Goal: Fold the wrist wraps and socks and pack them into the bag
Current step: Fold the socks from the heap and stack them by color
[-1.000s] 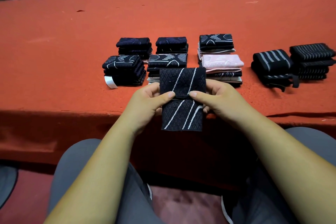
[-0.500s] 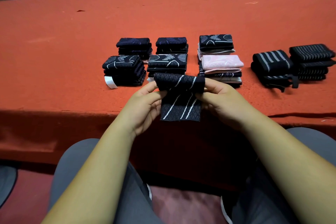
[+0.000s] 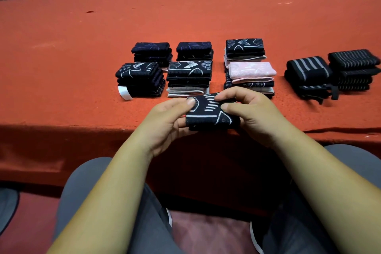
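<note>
Head view: you have six stacks of folded socks (image 3: pixel 189 74) and two piles of wrist wraps (image 3: pixel 309 74) on the red surface (image 3: pixel 72 51). Your left hand (image 3: pixel 165 123) and right hand (image 3: pixel 255 117) both pinch one dark sock (image 3: pixel 208 113) over the near edge. A second ago it hung open as a long strip; now it is folded into a compact bundle.

A: Sock stacks (image 3: pixel 189 76), how many?
B: Six, two rows of three, one pink-topped
A: Wrist wrap piles (image 3: pixel 309 76)?
B: Two. Plus one folded sock (image 3: pixel 210 113), held by two hands: left hand (image 3: pixel 162 123), right hand (image 3: pixel 255 117)
</note>
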